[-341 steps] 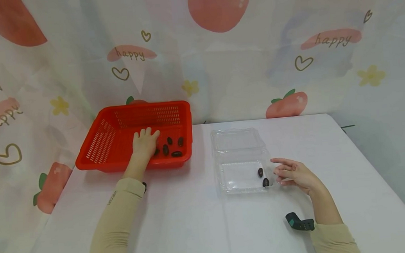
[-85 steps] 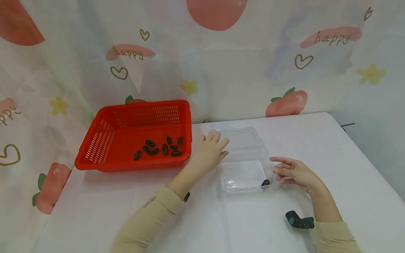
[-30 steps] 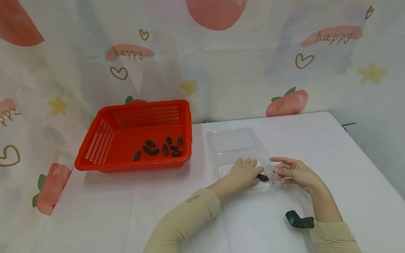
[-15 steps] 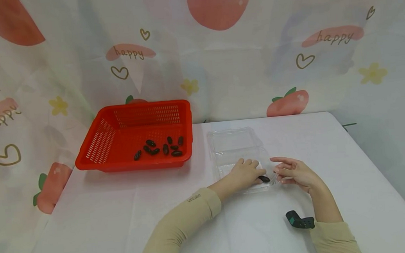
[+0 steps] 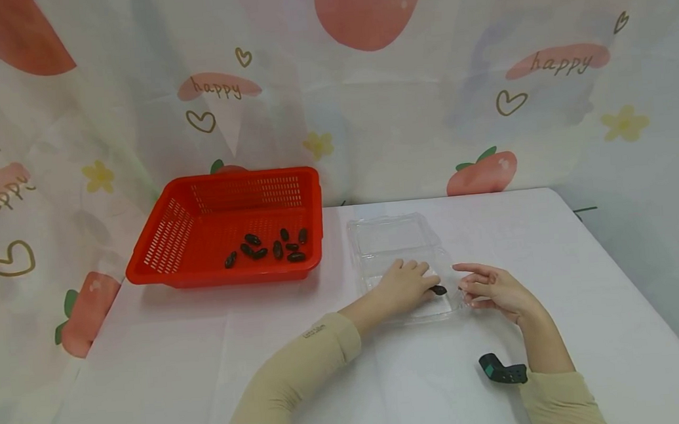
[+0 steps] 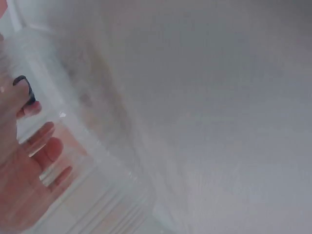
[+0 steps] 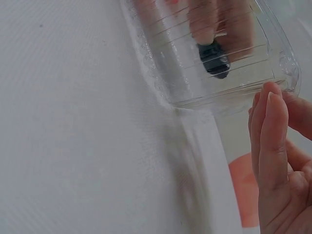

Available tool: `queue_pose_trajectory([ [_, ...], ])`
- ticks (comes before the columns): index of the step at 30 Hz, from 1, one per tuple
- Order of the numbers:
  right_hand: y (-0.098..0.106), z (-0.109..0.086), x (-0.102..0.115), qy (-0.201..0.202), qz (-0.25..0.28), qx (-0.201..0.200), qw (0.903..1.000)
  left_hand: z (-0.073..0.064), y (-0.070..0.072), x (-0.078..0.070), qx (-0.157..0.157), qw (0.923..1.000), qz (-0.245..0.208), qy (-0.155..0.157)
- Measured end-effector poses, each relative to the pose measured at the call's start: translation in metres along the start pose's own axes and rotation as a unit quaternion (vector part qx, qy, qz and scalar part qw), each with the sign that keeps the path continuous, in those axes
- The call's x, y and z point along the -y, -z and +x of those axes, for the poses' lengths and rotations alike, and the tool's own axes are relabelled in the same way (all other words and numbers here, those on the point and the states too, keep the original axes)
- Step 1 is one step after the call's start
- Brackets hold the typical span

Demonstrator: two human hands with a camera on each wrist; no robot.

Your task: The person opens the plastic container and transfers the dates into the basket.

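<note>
A clear plastic clamshell box (image 5: 397, 235) lies open on the white table, its lid folded back. Over its near compartment, my left hand (image 5: 405, 289) pinches a small dark oval, date-like fruit (image 5: 438, 290) between thumb and finger. Through the clear wall, the right wrist view shows this fruit (image 7: 214, 59) at the left fingertips. My right hand (image 5: 497, 291) holds the box's right rim, fingertips gathered there and one finger stretched out. Much of the compartment floor is hidden under the left hand.
Left of the box stands a red plastic basket (image 5: 172, 275) with slotted walls. Several similar dark fruits (image 5: 278, 250) lie in its right half. A black wrist device (image 5: 502, 369) sticks out from the right wrist. A printed white cloth (image 5: 380, 124) hangs behind the table.
Earlier, the left hand was in the basket, where fewer fruits showed, and two lay in the box. Now it is in the box and has lifted the last fruit slightly back and left.
</note>
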State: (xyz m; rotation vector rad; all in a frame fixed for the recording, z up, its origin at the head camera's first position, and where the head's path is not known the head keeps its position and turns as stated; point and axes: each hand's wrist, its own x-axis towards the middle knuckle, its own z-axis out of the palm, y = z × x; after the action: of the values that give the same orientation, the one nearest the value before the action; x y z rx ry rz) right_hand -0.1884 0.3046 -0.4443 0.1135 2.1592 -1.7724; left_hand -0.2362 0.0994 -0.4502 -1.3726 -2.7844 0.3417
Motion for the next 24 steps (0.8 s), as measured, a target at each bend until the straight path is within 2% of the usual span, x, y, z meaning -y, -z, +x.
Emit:
queue_pose_trajectory([
  [6,-0.001,-0.001,0.001,-0.002,-0.004,-0.006,1.0000,-0.009,0.010,0.013,-0.045,0.9988,0.021,0.001],
  [12,-0.002,-0.001,0.001,-0.008,-0.004,-0.011,0.9999,-0.021,0.023,0.032,-0.080,0.9967,0.008,0.012],
  [19,-0.004,-0.002,0.001,-0.009,-0.004,-0.015,0.9998,-0.037,0.040,0.059,-0.099,0.9936,0.003,0.054],
  [24,-0.004,-0.002,0.001,-0.010,-0.003,-0.019,0.9998,-0.050,0.047,0.083,-0.131,0.9875,-0.005,0.087],
])
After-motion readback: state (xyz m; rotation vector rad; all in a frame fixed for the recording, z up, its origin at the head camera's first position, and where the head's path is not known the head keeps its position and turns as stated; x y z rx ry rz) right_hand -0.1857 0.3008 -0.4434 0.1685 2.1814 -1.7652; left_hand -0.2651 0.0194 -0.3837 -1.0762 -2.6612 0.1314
